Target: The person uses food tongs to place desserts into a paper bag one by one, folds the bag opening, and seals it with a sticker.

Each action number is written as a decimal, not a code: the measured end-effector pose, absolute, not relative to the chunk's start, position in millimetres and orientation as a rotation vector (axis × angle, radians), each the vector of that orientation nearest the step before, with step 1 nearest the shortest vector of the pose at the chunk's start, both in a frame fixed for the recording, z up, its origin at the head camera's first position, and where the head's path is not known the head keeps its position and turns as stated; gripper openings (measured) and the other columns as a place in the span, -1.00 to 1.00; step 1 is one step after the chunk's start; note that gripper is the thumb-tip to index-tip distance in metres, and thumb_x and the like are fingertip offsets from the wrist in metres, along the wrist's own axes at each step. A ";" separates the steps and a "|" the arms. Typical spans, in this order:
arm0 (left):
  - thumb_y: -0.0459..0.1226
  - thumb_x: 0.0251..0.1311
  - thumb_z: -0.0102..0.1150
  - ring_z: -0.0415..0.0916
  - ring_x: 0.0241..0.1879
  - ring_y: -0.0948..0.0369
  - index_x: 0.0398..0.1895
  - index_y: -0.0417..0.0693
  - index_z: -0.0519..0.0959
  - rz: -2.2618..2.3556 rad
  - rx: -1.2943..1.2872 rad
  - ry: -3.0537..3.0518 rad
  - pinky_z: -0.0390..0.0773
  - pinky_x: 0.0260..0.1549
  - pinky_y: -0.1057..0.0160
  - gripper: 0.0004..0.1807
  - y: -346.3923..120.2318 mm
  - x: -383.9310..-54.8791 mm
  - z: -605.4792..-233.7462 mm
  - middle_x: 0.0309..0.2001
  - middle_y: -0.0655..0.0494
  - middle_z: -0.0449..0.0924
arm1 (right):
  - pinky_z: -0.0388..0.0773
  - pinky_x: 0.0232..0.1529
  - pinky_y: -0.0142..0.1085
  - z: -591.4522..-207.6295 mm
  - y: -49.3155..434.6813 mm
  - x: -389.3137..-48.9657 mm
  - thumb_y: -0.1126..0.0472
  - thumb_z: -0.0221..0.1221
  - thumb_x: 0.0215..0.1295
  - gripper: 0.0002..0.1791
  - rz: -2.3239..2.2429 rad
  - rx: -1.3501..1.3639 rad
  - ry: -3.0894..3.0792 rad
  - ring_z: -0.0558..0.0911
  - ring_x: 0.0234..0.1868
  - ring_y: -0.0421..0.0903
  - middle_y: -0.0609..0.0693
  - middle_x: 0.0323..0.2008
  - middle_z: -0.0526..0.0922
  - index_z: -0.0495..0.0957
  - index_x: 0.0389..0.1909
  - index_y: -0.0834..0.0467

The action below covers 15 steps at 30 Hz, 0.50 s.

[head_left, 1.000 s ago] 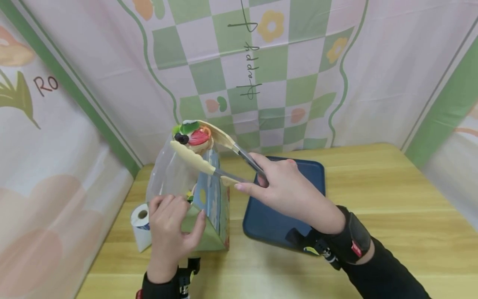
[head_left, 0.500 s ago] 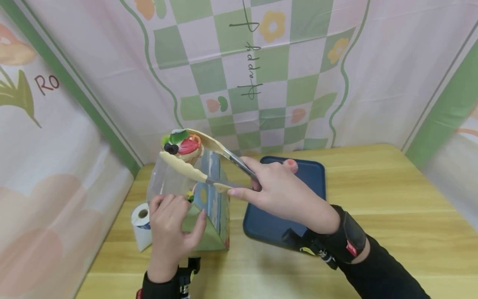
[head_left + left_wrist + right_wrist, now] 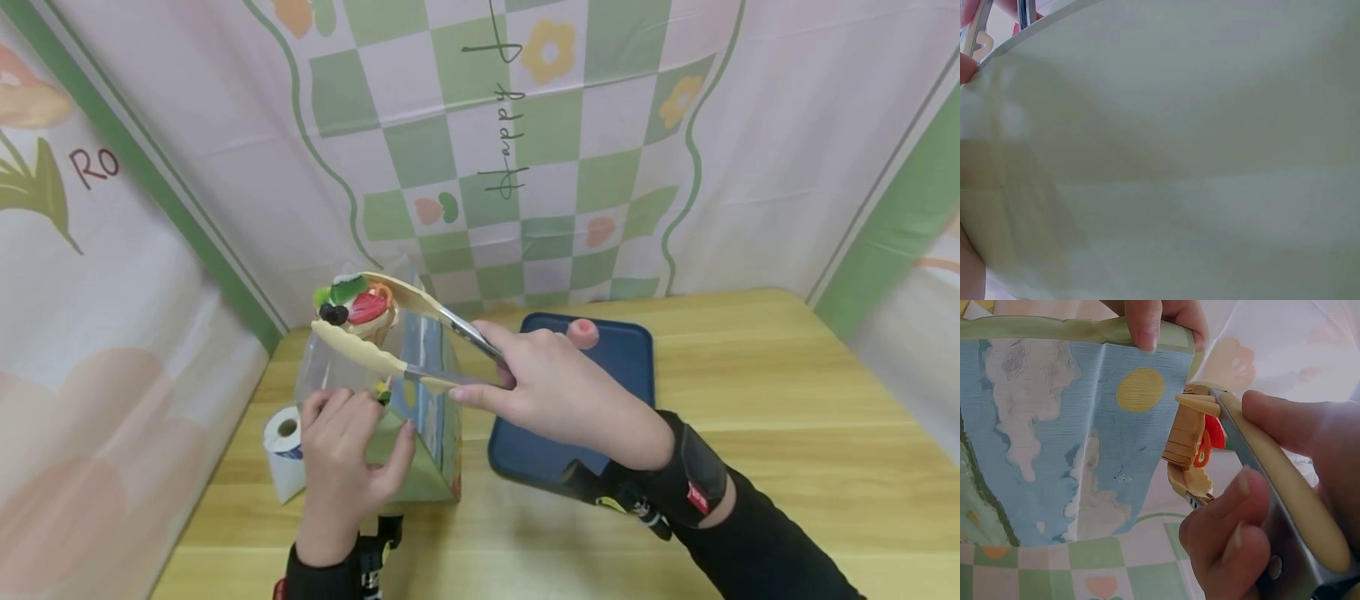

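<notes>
My right hand (image 3: 555, 396) grips a pair of tongs (image 3: 457, 329) with cream-coloured tips and metal arms. Between the tips is a fruit tart (image 3: 358, 310) topped with a red slice, dark berries and green pieces. The tart hangs over the mouth of a paper bag (image 3: 408, 467) with green and blue printed sides and a clear part at the left. In the right wrist view the tart (image 3: 1185, 434) overlaps the bag's upper edge. My left hand (image 3: 341, 458) pinches the near rim of the bag, thumb on one side. Inside, a small yellow-and-green item (image 3: 384, 390) peeks out, mostly hidden.
A dark blue tray (image 3: 517, 450) lies right of the bag, partly under my right forearm, with a small pink ring-shaped piece (image 3: 582, 333) at its far side. Left of the bag stands a white paper roll (image 3: 285, 446). A patterned cloth wall (image 3: 480, 150) rises behind the wooden table (image 3: 787, 400).
My right hand has brought the tongs and tart left and downward over the bag's mouth. The pink piece on the tray has come into view. My left hand stays on the rim.
</notes>
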<state>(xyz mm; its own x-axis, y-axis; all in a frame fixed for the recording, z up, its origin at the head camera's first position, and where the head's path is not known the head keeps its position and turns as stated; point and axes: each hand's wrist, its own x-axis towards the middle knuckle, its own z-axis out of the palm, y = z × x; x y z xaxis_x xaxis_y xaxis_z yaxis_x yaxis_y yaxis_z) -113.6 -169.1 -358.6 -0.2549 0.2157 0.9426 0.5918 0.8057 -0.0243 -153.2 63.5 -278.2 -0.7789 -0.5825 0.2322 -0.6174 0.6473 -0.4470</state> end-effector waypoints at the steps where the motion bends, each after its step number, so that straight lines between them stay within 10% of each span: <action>1: -0.06 0.24 -0.01 0.16 -0.61 0.21 -0.69 -0.10 0.32 -0.402 -0.617 -1.830 0.18 -0.22 0.08 -0.58 -169.2 -113.6 -358.6 -0.69 0.15 0.30 | 0.15 -0.38 -0.26 -277.8 63.3 -153.2 -0.28 0.19 0.22 -0.38 0.797 1.018 -2.793 0.39 -0.63 -0.26 -0.18 -0.66 0.41 0.40 0.17 -0.02; 15: -0.05 0.25 -0.02 0.16 -0.61 0.20 -0.69 -0.10 0.32 -0.398 -0.615 -1.836 0.17 -0.23 0.08 -0.57 -169.4 -112.6 -357.4 -0.70 0.15 0.27 | 0.24 -0.53 -0.36 -276.9 61.2 -152.2 -0.25 0.22 0.21 -0.32 0.784 1.042 -2.796 0.37 -0.68 -0.27 -0.19 -0.67 0.39 0.38 0.25 0.02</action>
